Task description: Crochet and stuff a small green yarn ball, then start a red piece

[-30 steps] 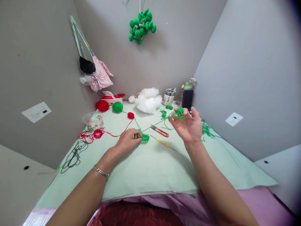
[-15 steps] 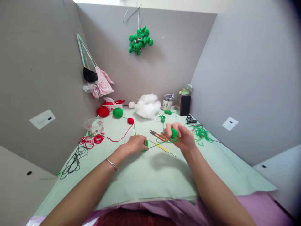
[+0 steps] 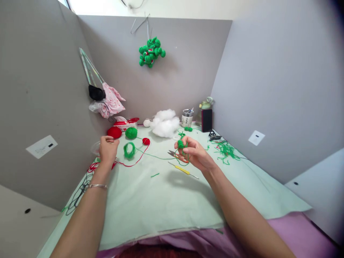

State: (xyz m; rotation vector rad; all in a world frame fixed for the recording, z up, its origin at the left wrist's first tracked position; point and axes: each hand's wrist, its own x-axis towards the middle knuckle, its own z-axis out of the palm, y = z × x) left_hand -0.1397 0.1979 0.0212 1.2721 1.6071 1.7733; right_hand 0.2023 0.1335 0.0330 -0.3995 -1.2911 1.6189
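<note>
In the head view, the right hand [image 3: 195, 153] has its fingers closed round a small green crocheted piece [image 3: 180, 144] above the counter [image 3: 156, 204], perhaps to keep it visible. The left hand [image 3: 109, 149] is curled near the large red yarn ball [image 3: 114, 132]; I can't tell whether it grips anything. A green yarn coil [image 3: 130, 156] lies between. The yellow hook [image 3: 182, 170] and scissors [image 3: 173, 154] lie near the right hand, presumably for easy reach.

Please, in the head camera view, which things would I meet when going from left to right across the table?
Bare left hand, loose ring of green yarn, small round ball of red yarn, bare right hand holding a small green yarn piece, tangled green yarn scraps.
</note>
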